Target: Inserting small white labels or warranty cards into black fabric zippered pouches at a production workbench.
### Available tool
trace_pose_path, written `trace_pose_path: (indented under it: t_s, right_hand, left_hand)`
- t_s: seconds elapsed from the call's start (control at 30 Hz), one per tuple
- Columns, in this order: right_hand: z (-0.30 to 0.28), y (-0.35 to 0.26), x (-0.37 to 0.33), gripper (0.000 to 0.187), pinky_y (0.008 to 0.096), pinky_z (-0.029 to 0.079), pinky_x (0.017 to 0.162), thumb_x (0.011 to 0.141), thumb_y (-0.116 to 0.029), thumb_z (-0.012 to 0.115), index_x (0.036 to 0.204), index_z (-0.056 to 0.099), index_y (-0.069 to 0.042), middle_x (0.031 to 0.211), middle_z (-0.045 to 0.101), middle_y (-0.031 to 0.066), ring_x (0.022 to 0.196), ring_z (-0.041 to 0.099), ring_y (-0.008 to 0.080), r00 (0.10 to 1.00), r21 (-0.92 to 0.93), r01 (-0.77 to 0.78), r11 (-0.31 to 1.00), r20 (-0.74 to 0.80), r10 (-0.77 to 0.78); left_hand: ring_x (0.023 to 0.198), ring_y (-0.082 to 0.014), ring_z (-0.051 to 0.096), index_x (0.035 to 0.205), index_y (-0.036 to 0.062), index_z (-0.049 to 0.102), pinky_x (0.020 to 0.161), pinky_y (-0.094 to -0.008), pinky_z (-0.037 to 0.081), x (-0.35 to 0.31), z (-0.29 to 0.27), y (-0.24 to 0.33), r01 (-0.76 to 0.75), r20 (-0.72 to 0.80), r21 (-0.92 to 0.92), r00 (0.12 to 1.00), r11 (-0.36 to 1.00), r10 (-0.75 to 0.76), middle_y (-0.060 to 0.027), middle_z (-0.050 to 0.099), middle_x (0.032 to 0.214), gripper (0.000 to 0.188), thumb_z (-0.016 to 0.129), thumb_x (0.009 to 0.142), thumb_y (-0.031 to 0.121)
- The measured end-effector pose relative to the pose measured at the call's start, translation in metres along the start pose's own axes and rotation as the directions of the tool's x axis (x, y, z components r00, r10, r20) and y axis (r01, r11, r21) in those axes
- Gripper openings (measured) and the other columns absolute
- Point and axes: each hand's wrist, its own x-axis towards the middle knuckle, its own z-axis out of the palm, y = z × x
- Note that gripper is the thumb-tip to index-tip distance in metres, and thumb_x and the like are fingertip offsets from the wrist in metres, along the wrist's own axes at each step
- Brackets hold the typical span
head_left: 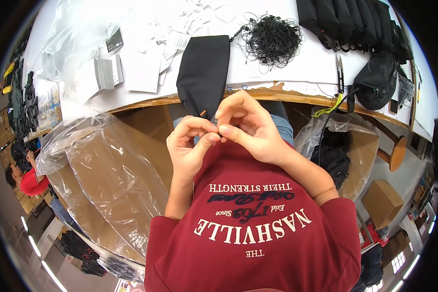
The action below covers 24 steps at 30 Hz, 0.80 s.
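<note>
A flat black fabric pouch (204,68) lies over the table's front edge, its narrower lower end hanging toward me with a small orange tab (203,114). Just below that end, my left hand (192,146) and my right hand (250,129) meet in front of my shirt. Thumb and fingers of each are pinched together. Whatever is between the fingertips is small and mostly hidden. At the pouch's upper right corner, a thin black cord leads toward a tangled heap of black tag strings (272,40) on the table.
Left on the white table (258,75) are a stack of grey cards (104,74) and clear plastic. To the right lie thread snips (340,75), a black bag (376,80) and a row of black pouches (350,22). Plastic-lined cartons flank me. Another person (31,180) is far left.
</note>
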Motion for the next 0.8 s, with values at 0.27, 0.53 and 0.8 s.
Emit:
trace_pose_path:
  t_s: [0.27,0.53,0.8]
  right_hand:
    - [0.003,-0.008,-0.001,0.018,0.026,0.046,0.075,0.088,0.0,0.06,0.104,0.055,-0.004,0.091,0.057,0.0044,0.082,0.057,0.0107,0.992,-0.279,0.125,0.952,0.015,-0.126]
    - [0.005,-0.031,0.033,0.035,0.0417,0.035,0.105,0.074,-0.018,0.065,0.107,0.061,-0.007,0.119,0.059,0.0057,0.122,0.049,0.0228,0.789,-0.86,0.487,-0.154,0.508,-0.346]
    - [0.016,-0.035,0.033,0.028,0.0335,0.044,0.092,0.072,-0.02,0.063,0.098,0.059,-0.009,0.097,0.059,0.002,0.1,0.056,0.018,0.665,-0.731,0.586,-0.351,0.681,-0.307]
  left_hand:
    - [0.069,-0.0064,0.06,0.096,-0.0011,0.058,0.065,-0.0169,0.044,-0.002,0.002,-0.004,0.07,0.001,-0.144,0.998,0.987,-0.07,-0.0031,0.065,0.076,0.016,0.069,0.084,0.002]
    - [0.078,-0.0089,0.06,0.095,-0.0034,0.058,0.07,-0.0211,0.046,0.009,-0.013,-0.007,-0.028,-0.022,-0.011,0.999,1.0,0.028,-0.0067,0.065,0.086,0.013,0.065,0.085,-0.001]
    - [0.115,-0.0315,0.047,0.111,0.0111,0.064,0.097,-0.0422,0.04,0.086,-0.024,0.006,-0.543,0.521,0.74,0.836,0.398,0.172,-0.0058,0.053,0.131,0.036,0.057,0.076,0.011]
